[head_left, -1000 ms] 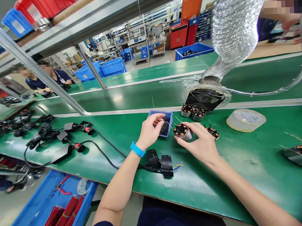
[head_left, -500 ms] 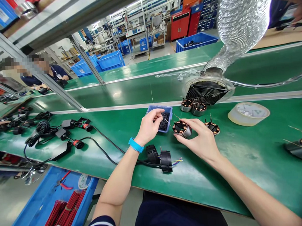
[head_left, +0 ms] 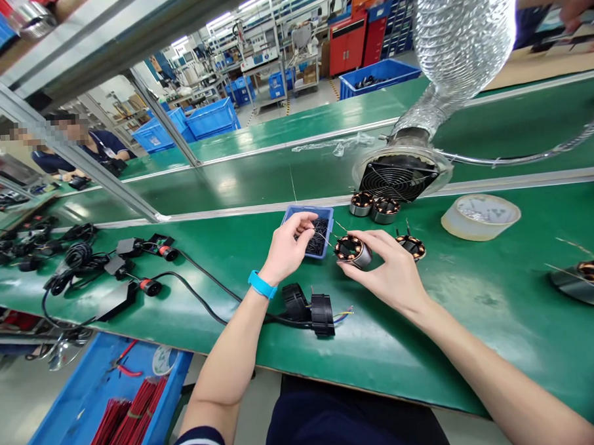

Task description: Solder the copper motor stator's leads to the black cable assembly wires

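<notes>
My right hand grips a motor stator, a steel ring with copper windings, thumb and fingers on its sides. Two thin leads stick out from the stator toward the upper left. My left hand, with a blue band at the wrist, pinches near the end of one lead; whether a small sleeve is also between the fingertips cannot be made out. Just behind that hand sits a small blue bin of short black tubes. Another stator lies behind my right hand, partly covered by it.
Two stators stand before a fan with a foil duct. A tape roll and another stator are on the right. Black housings with cables lie near my left forearm. Red wires fill a lower blue crate. Co-workers sit far left.
The view has shifted slightly, so everything sits a little further left. Both hands keep nearly the same pose around the stator and its lead.
</notes>
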`<action>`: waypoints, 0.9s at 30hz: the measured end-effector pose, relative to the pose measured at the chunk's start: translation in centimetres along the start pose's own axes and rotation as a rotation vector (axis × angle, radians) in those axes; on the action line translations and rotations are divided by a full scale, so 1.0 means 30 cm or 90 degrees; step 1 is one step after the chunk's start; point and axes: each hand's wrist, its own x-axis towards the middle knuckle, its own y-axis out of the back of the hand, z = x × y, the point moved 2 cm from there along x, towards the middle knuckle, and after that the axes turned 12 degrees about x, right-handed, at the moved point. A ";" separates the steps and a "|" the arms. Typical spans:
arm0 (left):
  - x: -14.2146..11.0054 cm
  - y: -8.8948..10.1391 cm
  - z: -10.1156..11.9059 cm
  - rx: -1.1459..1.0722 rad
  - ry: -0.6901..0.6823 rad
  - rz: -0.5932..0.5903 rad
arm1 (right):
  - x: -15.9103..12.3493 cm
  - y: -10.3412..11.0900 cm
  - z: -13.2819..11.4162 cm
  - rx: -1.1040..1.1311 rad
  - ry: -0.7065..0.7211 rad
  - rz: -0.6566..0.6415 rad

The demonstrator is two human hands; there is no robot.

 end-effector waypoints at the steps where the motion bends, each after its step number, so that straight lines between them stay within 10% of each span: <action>1: -0.001 -0.002 0.001 0.000 0.000 -0.004 | 0.000 0.000 0.000 0.002 0.000 -0.001; 17: -0.005 -0.004 -0.001 -0.023 -0.004 -0.049 | 0.004 0.004 0.000 0.002 0.001 -0.017; 22: -0.009 -0.029 -0.007 -0.225 0.056 -0.159 | 0.001 0.004 -0.003 0.035 -0.019 -0.015; 27: -0.002 -0.064 -0.048 -0.366 0.179 -0.092 | 0.004 -0.028 0.009 0.121 -0.103 0.027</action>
